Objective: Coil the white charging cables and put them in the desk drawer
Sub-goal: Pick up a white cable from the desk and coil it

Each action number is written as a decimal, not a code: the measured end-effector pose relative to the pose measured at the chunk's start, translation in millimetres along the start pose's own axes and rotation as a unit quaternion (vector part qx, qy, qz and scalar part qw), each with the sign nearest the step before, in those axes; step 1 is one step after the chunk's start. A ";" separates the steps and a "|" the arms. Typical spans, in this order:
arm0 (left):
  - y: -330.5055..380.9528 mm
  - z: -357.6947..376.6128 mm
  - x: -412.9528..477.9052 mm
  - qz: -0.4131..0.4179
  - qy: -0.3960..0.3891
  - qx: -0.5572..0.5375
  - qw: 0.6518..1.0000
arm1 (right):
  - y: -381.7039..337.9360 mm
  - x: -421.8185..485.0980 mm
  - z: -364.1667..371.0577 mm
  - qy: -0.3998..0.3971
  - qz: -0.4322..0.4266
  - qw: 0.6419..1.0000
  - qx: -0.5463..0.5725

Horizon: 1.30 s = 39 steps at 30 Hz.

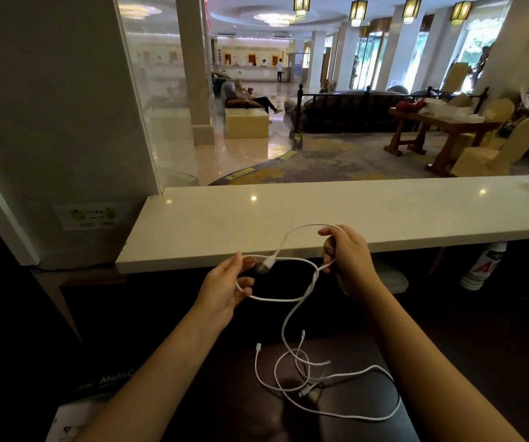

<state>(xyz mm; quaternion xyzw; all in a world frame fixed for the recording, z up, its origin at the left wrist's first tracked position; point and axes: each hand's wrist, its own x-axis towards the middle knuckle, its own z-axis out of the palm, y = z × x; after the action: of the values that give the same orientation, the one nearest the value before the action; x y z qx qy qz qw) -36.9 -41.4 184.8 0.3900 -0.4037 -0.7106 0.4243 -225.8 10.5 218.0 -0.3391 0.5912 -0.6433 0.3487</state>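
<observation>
Both hands hold one white charging cable (276, 299) in the air, just below the counter's front edge. My left hand (225, 288) pinches the left side of a loop near a white plug. My right hand (346, 260) grips the loop's right side, where the cable arcs over its fingers. From the loop the cable hangs down to the dark desk top (225, 393). There, more white cable (336, 384) lies in a loose tangle with several small plugs showing. No drawer is visible.
A long white counter (384, 212) runs across in front of me, with a glass panel on its left and a hotel lobby beyond. A paper box (97, 397) sits at the lower left. A white bottle (483, 266) stands under the counter at right.
</observation>
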 end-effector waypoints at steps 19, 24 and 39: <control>-8.1 -10.6 14.3 0.014 0.160 0.074 0.984 | 14.1 -34.1 -4.9 -0.168 -0.100 0.918 -0.345; 6.0 11.7 -14.5 0.390 0.021 0.394 0.832 | 13.9 -32.4 2.9 -0.198 -0.144 0.880 -0.407; 14.5 28.2 -2.8 0.317 -0.140 0.508 0.789 | -7.2 -35.7 -11.3 -0.210 -0.132 0.921 -0.300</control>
<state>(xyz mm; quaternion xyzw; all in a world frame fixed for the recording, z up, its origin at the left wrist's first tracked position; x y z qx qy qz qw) -57.1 -36.5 209.0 0.2957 -0.8622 -0.2754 0.3057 -217.0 47.1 223.6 -0.6299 0.6199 -0.3900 0.2587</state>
